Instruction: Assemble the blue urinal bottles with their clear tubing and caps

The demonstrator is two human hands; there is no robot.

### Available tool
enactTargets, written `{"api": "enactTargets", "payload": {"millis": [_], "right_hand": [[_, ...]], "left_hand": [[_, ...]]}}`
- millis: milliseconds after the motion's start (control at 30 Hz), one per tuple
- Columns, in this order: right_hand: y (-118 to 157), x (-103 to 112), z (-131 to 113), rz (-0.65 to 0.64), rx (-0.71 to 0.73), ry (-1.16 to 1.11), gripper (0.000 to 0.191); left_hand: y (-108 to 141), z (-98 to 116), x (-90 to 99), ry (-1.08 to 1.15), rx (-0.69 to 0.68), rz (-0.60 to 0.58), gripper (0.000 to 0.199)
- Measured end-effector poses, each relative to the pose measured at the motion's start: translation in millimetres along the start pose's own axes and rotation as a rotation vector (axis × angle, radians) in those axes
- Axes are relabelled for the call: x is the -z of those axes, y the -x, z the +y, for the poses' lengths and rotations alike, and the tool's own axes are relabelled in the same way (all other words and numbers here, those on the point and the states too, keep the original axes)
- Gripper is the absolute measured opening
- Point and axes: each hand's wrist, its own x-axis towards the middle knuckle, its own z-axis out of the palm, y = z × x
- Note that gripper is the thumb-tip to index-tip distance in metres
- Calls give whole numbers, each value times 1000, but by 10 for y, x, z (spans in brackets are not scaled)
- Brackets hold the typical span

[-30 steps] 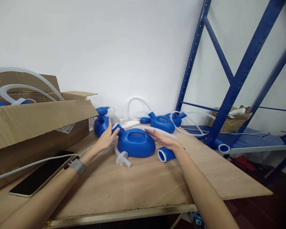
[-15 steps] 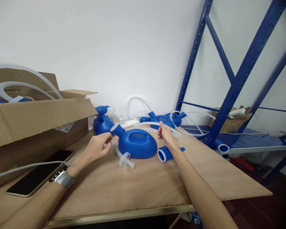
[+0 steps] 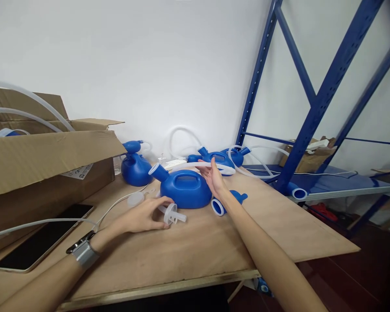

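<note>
My left hand (image 3: 147,214) has its thumb and fingers on the rim of a translucent plastic cap (image 3: 170,214) with a short tube stub, low over the wooden table. Behind it stands a blue plastic urinal bottle (image 3: 185,190) with a moulded handle and an uncapped, white-rimmed neck. My right hand (image 3: 213,177) is at the bottle's right end, fingers stretched out against a pale flexible hose (image 3: 188,165). Below my right wrist lies a blue tubular piece with a white rim (image 3: 218,207), partly hidden by the forearm. A translucent round lid (image 3: 135,199) rests left of the bottle.
An open cardboard box (image 3: 52,160) with hoses stands left, beside a phone (image 3: 42,240) and a cable. More blue bottles (image 3: 136,170) and a power strip (image 3: 175,164) are near the wall. A blue metal rack (image 3: 307,121) rises at right, beyond the wooden table's edge (image 3: 325,255).
My left hand has moved right and down from the bottle's neck onto the translucent cap, which is lifted and turned. My right hand has gone from curled fingers to stretched ones.
</note>
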Motion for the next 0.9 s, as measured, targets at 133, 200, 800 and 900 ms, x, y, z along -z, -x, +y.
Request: {"api": "enactTargets", "payload": {"millis": [133,200,800,900], "right_hand": [[-32,51,89,-42,27,302,74],[-19,73,105,-117,61,422,76],[-85,197,95,-183,166,660,41],[-85,241,39,-187,141,661,36]], "left_hand": [[-23,0,91,344,23,187,59],[-51,-65,206,498,54,322,63],[-331,-532,1010,167,133,474,60],[-304,-567,1033,149,148,496,65]]}}
